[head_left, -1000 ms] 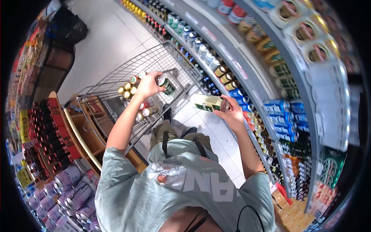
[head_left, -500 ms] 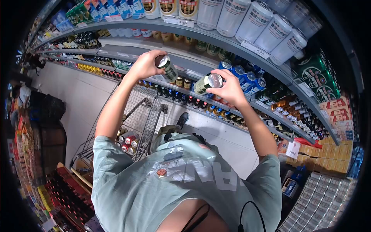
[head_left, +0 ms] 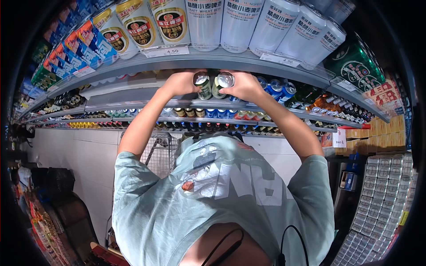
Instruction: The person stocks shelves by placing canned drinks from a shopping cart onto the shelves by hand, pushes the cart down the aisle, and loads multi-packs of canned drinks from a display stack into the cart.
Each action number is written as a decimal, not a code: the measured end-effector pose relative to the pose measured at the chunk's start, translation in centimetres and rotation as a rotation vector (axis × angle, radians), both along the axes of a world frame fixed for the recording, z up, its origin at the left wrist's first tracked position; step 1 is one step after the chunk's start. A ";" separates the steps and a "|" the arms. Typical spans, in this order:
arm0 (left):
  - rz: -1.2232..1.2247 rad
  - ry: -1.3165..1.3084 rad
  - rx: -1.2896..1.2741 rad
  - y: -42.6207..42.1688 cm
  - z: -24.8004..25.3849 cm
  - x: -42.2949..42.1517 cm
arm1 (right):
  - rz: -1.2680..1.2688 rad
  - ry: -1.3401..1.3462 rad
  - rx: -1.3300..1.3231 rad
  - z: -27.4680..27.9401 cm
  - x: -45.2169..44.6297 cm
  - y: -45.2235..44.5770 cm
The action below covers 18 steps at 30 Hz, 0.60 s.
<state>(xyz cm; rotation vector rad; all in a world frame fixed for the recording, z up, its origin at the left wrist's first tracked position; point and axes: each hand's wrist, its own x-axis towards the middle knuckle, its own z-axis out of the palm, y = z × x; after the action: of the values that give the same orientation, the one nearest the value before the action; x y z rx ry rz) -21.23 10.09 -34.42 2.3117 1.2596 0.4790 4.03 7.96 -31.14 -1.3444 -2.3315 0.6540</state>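
Observation:
My left hand [head_left: 183,84] is closed around a dark green beer can [head_left: 204,91], gripping it from the left side. A second can, pale green [head_left: 217,91], is gripped from its right side by my right hand [head_left: 245,85]. The two cans stand close together, slightly tilted, with their silver tops toward me. Both are at the front of the shelf [head_left: 146,98] below the big top row. Right of my right hand are several blue cans [head_left: 284,89] on that shelf. The fingers on the far side of the cans are partly hidden.
An upper shelf edge [head_left: 213,60] juts out just above my hands, with tall white cans [head_left: 239,24] on it. Lower shelves carry bottles and cans. A wire shopping cart [head_left: 159,153] stands left of my body. Stacked cans [head_left: 377,199] rise at the right.
Both hands have moved forward to the shelf and closer together, bringing the two cans side by side. My body has moved closer to the shelves, and the cart now shows less.

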 end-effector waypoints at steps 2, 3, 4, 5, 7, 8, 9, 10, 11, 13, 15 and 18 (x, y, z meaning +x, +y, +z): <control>-0.082 -0.024 -0.010 1.7 -1.9 -0.2 | 0.011 -0.027 0.012 -1.7 0.0 1.1; -0.091 -0.021 -0.017 2.2 -2.3 -0.3 | 0.017 -0.062 0.003 -2.2 -0.1 1.4; -0.138 -0.007 -0.012 2.7 -2.7 -0.4 | 0.024 -0.099 -0.005 -2.5 -0.3 1.7; -0.185 0.006 -0.003 3.2 -2.9 -0.4 | 0.017 -0.099 -0.006 -2.6 -0.4 1.9; -0.188 -0.017 0.004 3.2 -2.6 -0.4 | -0.082 -0.263 -0.159 -1.0 -1.3 1.5; -0.192 -0.014 -0.007 3.2 -2.3 -0.3 | -0.090 -0.264 -0.159 -1.4 -1.4 1.8; -0.188 0.014 -0.027 3.3 -2.1 -0.3 | -0.096 -0.251 -0.073 -2.3 -1.3 1.9; -0.198 0.010 -0.032 3.7 -2.3 -0.2 | -0.103 -0.240 0.010 -3.3 -1.1 2.0; -0.170 0.035 -0.070 4.0 -2.6 -0.2 | -0.056 -0.209 0.054 -4.3 -0.8 2.5; -0.144 0.053 -0.119 4.1 -3.1 -0.1 | -0.023 -0.188 0.029 -4.2 -0.9 2.8; -0.153 0.053 -0.087 4.2 -3.1 0.0 | 0.018 -0.162 0.014 -4.2 -1.2 3.2; -0.168 0.029 -0.011 3.8 -2.7 -0.1 | 0.036 -0.157 0.044 -4.5 -1.3 3.4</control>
<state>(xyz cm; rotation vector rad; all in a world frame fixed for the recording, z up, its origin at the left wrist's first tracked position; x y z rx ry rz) -21.31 13.87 -37.11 2.3974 1.0670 0.3809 2.73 11.36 -35.60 -1.3829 -2.4834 0.5211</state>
